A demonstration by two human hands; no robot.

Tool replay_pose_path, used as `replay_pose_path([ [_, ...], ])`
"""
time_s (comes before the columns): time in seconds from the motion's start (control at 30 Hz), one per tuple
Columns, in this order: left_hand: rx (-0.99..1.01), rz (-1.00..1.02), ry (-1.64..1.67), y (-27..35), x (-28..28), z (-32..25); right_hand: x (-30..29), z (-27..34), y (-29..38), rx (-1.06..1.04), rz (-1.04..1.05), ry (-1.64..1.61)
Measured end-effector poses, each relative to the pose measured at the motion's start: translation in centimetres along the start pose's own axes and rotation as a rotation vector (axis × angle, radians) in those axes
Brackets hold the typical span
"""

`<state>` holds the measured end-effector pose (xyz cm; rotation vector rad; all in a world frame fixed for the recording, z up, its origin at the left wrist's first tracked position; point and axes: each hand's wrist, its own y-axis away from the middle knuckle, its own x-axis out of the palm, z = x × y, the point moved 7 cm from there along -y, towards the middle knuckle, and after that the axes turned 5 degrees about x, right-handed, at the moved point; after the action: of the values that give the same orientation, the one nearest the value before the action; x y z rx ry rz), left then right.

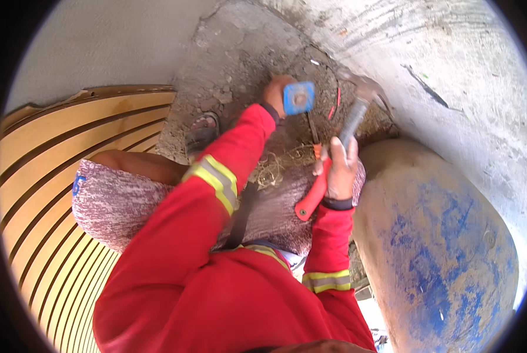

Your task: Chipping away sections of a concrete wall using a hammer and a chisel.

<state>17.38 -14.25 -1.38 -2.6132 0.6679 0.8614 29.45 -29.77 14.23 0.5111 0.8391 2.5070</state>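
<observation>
My left hand [277,93] is closed around a tool beneath a blue square guard [299,98]. A round metal end shows in the middle of that guard, as on a cold chisel. The tool's lower end is hidden. My right hand [342,170] grips a claw hammer [353,121] by its handle, which is red at the butt and grey nearer the head. The worn steel head [364,86] is up and to the right of the guard, apart from it. Below both hands lies broken, dusty ground [241,75] along the wall.
A rough grey wall [444,66] rises on the right, beside a dirt-covered blue drum [444,247]. Slatted wood-coloured panels [78,128] stand on the left. Red wire pieces [331,112], a thin rod with an orange end [317,151] and tangled thin wire [270,172] are near my knees.
</observation>
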Motion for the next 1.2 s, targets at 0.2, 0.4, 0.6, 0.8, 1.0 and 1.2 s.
replay_pose_path([
  [0.2,0.077,-0.117,0.347,-6.0,-4.8,0.3,-2.1,2.1,0.7,-0.092,-0.009,-0.092],
  [0.4,-0.004,0.047,0.389,-3.2,0.7,-3.5,-2.5,-0.9,-0.5,-0.002,-0.029,-0.061],
  [0.6,0.12,0.076,0.121,-3.4,0.7,-9.9,-4.6,-0.7,0.1,-0.03,-0.064,-0.157],
  [0.8,-0.095,0.192,-0.071,-2.2,-0.3,-1.1,-4.0,-1.1,-0.8,-0.02,-0.033,-0.151],
  [1.0,-0.298,-0.025,0.014,0.4,-1.6,0.0,-4.8,-1.7,-0.8,-0.03,0.024,-0.323],
  [1.2,0.347,-0.367,-0.321,-2.1,-11.8,11.1,-1.5,-1.8,-1.9,0.031,0.086,-0.233],
])
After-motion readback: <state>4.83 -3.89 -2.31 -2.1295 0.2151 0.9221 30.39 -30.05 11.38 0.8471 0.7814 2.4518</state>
